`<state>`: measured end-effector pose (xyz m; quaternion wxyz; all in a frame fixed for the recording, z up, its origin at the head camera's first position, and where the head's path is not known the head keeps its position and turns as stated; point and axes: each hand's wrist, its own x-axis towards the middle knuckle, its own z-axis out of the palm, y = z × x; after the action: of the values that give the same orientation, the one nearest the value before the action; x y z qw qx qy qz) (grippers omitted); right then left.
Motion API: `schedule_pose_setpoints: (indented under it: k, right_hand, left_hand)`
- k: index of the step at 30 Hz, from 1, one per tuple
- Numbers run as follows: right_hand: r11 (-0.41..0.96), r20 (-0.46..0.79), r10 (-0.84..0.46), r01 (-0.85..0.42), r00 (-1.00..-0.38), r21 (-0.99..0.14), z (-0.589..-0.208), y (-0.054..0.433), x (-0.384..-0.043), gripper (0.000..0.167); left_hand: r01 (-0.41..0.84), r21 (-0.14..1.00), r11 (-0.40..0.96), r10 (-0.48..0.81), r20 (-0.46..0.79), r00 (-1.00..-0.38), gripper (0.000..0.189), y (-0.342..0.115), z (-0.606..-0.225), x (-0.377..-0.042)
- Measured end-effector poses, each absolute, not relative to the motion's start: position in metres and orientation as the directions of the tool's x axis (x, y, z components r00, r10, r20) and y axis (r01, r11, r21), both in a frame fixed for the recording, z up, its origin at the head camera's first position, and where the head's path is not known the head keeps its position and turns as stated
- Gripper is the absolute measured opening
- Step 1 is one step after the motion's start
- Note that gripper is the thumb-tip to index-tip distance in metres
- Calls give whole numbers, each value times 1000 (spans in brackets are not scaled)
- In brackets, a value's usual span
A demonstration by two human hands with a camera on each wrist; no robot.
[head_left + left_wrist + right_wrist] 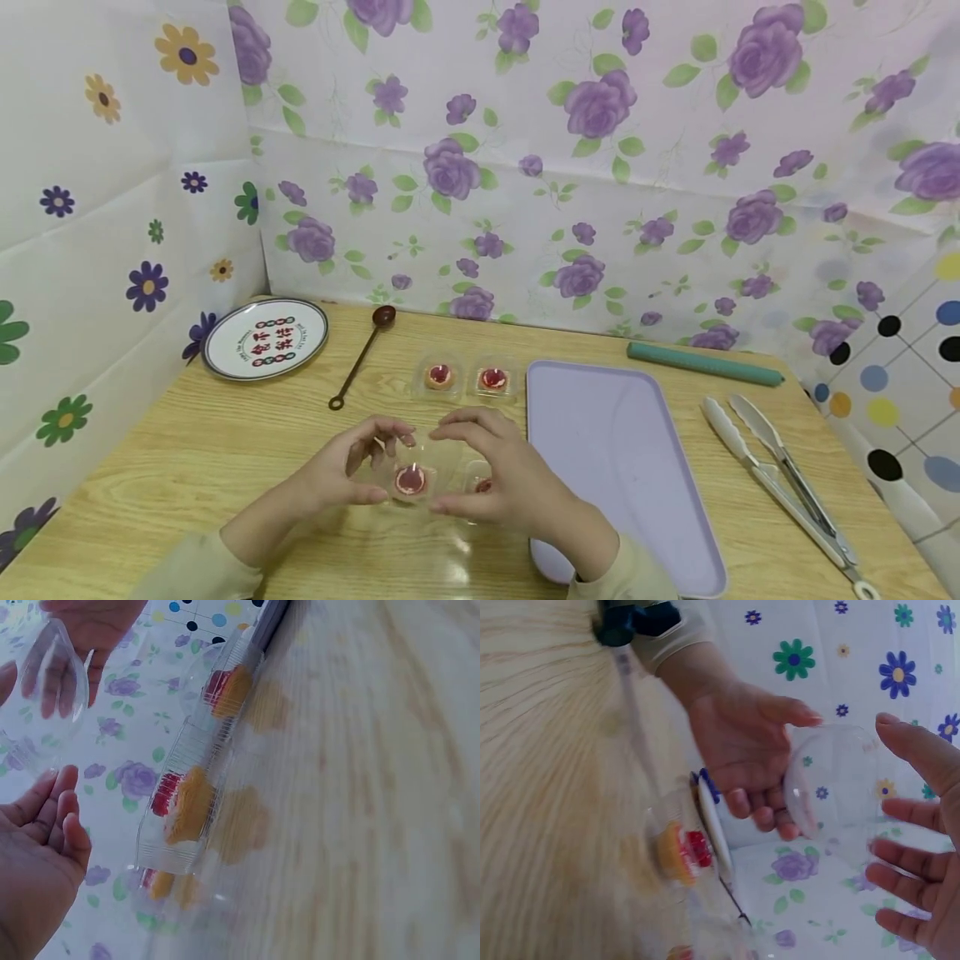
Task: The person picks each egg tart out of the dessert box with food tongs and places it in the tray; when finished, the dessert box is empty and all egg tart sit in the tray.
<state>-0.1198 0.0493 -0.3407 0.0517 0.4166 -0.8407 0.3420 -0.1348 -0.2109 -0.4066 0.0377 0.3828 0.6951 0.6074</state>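
My left hand (341,467) and right hand (510,475) hold a clear plastic dome lid (836,784) between them, thumbs and fingertips at its opposite edges. It hangs above the table, tilted. Beneath it in the head view, seen through the clear plastic, is a small tart (410,481) with a red topping. A second tart (482,485) sits in a clear tray, partly hidden by my right hand. Farther back, two more tarts stand in clear boxes, a left one (439,377) and a right one (492,380).
A pale purple tray (600,442) lies right of the tarts. Beyond it are a green rolled stick (705,364) and metal tongs (787,483). A long brown spoon (360,367) and a white plate (225,342) lie at the back left. Flowered sheets (510,208) wall the table.
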Motion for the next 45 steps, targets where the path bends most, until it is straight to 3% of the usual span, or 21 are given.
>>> schedule_pose_setpoints:
  k: [3,6,11,19,23,27,32,37,45]
  right_hand:
    - [528,380,-613,-717,-693,-455,-347,50,-117,71]
    - [601,370,-595,-700,-714,-385,-353,51,-114,77]
    - [659,329,-605,-688,-725,-305,-361,52,-109,81]
    - [640,353,-676,-753,-646,-153,-371,54,-98,80]
    - [617,342,-704,-774,-623,-140,-379,54,-90,77]
    - [594,322,-735,-795,-597,-119,-387,53,-84,74]
    - [559,324,-786,-829,-527,7,-398,49,-79,70]
    - [536,317,-820,-833,-476,136,-406,43,-75,56]
    - [512,241,-852,-836,-465,197,-406,39,-75,65]
  left_hand:
    - [535,840,89,517,420,-746,64,-208,-403,-130]
    - [554,808,202,474,414,-777,71,-204,-401,-124]
    - [606,744,281,452,455,-767,77,-200,-403,-118]
    - [557,658,507,450,349,-822,80,-199,-402,-97]
    - [523,606,600,451,283,-846,80,-200,-398,-84]
    - [552,563,615,500,263,-825,76,-203,-399,-75]
    - [628,504,592,572,286,-769,77,-210,-409,-68]
    - [611,485,626,567,255,-783,80,-216,-416,-62]
    - [619,461,636,573,256,-778,80,-218,-424,-62]
